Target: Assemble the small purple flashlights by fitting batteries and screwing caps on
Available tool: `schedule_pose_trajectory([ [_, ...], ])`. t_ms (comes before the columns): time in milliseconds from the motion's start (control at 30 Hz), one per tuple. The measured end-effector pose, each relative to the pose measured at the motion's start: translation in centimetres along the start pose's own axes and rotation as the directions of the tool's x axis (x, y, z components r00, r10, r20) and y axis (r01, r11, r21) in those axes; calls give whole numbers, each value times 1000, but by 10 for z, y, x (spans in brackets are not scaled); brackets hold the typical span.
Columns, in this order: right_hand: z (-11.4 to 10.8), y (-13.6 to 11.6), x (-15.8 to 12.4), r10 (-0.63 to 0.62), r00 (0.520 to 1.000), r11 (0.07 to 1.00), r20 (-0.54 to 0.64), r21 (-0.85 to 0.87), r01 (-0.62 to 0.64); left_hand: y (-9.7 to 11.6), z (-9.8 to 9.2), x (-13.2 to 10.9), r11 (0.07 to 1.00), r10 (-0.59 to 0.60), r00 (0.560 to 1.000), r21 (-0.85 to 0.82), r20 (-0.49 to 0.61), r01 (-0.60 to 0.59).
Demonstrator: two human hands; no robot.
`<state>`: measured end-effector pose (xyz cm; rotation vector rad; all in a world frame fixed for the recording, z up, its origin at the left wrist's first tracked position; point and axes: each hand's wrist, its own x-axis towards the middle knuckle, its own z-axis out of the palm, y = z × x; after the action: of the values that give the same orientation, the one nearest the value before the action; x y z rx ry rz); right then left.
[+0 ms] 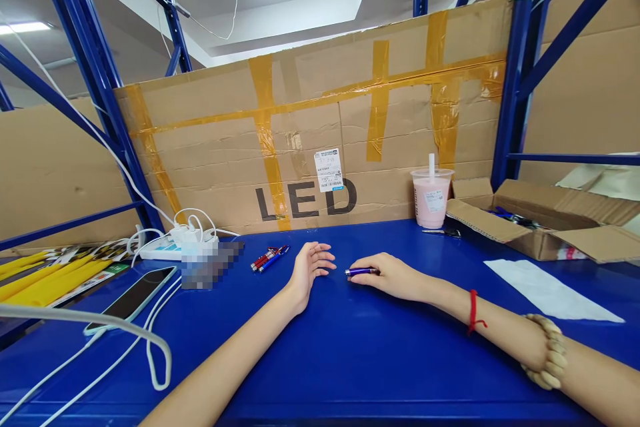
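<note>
In the middle of the blue tabletop (pixel 320 360), my right hand (pixel 387 273) has its fingers closed round a short, shiny blue-purple pen (pixel 363 271); its left end sticks out past the fingertips and the rest is hidden by the hand. To the left, my left hand (pixel 310 270) rests on its edge, fingers apart and slightly curled, holding nothing. A small group of similar red and blue pens (pixel 270 258) lies beyond it on the left. A gap separates my two hands.
Left: a charging phone (pixel 135 297), white cables, a power strip (pixel 163 247) and yellow packets (pixel 60 280). Right: a cup of pink drink (pixel 431 203) with a straw, an open cardboard box (pixel 530 217), white paper (pixel 550 290). A cardboard wall (pixel 225 167) stands behind.
</note>
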<state>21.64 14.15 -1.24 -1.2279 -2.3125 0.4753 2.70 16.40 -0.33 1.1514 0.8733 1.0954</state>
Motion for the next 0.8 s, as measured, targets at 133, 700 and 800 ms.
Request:
schedule_pose_trajectory([
  [133, 0, 3, 2, -19, 1000, 1000, 1, 6, 19, 0, -1, 2, 998, 19, 1000, 59, 17, -20],
  [700, 3, 12, 1, -56, 998, 996, -30, 68, 58, -12, 5, -4, 799, 155, 938, 520, 309, -303],
  [800, 1, 17, 1, -64, 997, 984, -33, 163, 69, -11, 4, 0, 828, 135, 951, 495, 277, -262],
])
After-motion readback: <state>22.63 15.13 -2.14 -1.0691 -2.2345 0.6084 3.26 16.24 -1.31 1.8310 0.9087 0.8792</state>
